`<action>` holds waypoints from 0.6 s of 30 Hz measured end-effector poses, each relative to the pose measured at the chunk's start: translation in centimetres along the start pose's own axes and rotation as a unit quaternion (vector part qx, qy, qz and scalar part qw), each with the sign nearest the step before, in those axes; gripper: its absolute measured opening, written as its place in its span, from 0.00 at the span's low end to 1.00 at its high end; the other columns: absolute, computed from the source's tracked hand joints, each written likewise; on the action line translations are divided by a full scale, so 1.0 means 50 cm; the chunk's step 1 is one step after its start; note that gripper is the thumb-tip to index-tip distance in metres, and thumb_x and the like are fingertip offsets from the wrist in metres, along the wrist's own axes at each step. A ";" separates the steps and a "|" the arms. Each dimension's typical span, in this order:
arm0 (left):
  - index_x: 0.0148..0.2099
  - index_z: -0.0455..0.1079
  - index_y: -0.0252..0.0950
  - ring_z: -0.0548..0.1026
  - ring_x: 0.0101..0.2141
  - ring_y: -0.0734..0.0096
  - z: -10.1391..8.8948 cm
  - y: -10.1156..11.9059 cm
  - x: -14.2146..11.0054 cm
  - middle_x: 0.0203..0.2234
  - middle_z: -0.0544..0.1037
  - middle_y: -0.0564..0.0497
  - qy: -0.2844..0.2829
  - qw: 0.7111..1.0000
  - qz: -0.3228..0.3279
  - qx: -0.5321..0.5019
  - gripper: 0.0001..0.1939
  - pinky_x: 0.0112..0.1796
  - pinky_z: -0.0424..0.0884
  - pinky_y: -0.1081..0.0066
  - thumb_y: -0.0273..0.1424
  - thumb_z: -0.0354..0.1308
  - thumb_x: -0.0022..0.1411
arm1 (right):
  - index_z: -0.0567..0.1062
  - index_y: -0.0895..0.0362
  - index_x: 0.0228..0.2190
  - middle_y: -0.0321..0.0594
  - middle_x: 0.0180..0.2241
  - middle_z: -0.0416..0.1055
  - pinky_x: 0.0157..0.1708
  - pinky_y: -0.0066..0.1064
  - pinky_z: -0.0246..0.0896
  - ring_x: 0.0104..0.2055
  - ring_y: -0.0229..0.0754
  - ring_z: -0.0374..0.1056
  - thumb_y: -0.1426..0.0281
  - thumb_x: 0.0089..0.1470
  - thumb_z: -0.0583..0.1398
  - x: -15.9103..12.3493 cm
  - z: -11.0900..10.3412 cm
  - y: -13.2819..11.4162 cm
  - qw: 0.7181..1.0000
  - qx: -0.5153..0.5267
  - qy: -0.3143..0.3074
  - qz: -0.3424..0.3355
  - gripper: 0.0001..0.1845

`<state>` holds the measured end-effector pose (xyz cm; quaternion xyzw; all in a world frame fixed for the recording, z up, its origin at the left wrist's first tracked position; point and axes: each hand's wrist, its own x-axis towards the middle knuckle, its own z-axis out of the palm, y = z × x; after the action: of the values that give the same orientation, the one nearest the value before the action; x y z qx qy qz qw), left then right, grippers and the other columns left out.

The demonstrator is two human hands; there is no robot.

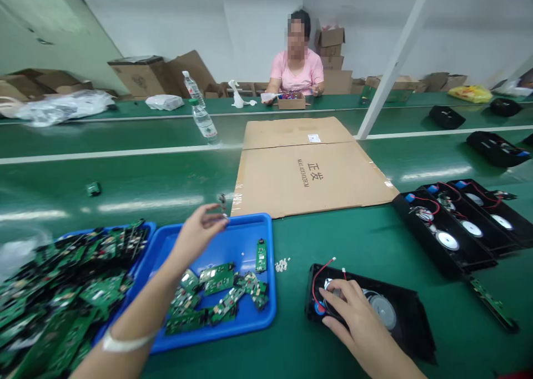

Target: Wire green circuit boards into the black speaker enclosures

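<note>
My left hand [199, 236] hovers above the far edge of a blue tray [271, 268], its fingers curled together. Something small and white shows at its fingertips, too tiny to name. Inside the tray lie several green circuit boards [217, 279]. My right hand [352, 315] reaches into a black speaker housing [410, 318] on the green table, thumb and fingers gripping around its inner left end. A red wire [315, 282] with a white plug loops out beside those fingers. Next to them is a round grey speaker magnet [381, 311]. The fingertips partly hide the parts beneath.
Loose white connectors [282, 265] lie right of the tray. At left, circuit boards [62, 296] are heaped high. More black housings [453, 223] line the right side. A flat cardboard sheet [308, 171] lies ahead, bottles [204, 122] beyond it. A person [297, 71] sits opposite.
</note>
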<state>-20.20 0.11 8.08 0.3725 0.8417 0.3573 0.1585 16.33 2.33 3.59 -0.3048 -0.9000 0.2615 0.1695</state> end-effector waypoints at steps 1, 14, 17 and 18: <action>0.50 0.64 0.33 0.78 0.37 0.61 0.015 -0.003 -0.049 0.35 0.80 0.47 -0.045 0.998 -0.007 -0.050 0.22 0.38 0.76 0.62 0.34 0.62 0.54 | 0.70 0.53 0.46 0.45 0.42 0.67 0.37 0.34 0.69 0.42 0.44 0.66 0.73 0.57 0.54 0.005 0.009 -0.007 1.000 0.010 0.005 -0.007 0.14; 0.47 0.68 0.36 0.78 0.41 0.57 0.193 -0.011 -0.426 0.37 0.79 0.46 -0.084 0.770 -0.102 -0.624 0.25 0.41 0.74 0.66 0.31 0.70 0.47 | 0.67 0.50 0.47 0.37 0.33 0.76 0.34 0.32 0.73 0.30 0.39 0.74 0.73 0.61 0.53 -0.011 0.009 -0.045 0.908 0.397 0.129 -0.034 0.13; 0.51 0.68 0.38 0.77 0.41 0.61 0.199 -0.004 -0.441 0.37 0.79 0.48 -0.106 0.767 -0.076 -0.628 0.27 0.43 0.72 0.69 0.30 0.70 0.48 | 0.64 0.51 0.45 0.36 0.32 0.77 0.25 0.28 0.72 0.16 0.33 0.68 0.71 0.62 0.52 -0.016 0.012 -0.044 0.910 0.407 0.083 0.005 0.10; 0.51 0.69 0.38 0.77 0.41 0.62 0.198 -0.002 -0.445 0.37 0.79 0.48 -0.120 0.770 -0.069 -0.623 0.26 0.43 0.72 0.70 0.30 0.69 0.49 | 0.66 0.52 0.43 0.36 0.31 0.77 0.23 0.27 0.70 0.15 0.32 0.66 0.71 0.62 0.52 -0.014 0.014 -0.043 0.920 0.386 0.066 -0.002 0.08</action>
<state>0.01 -11.61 1.15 0.1728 0.4319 0.7437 0.4801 15.56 0.16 4.18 -0.2309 -0.7162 0.5678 0.3338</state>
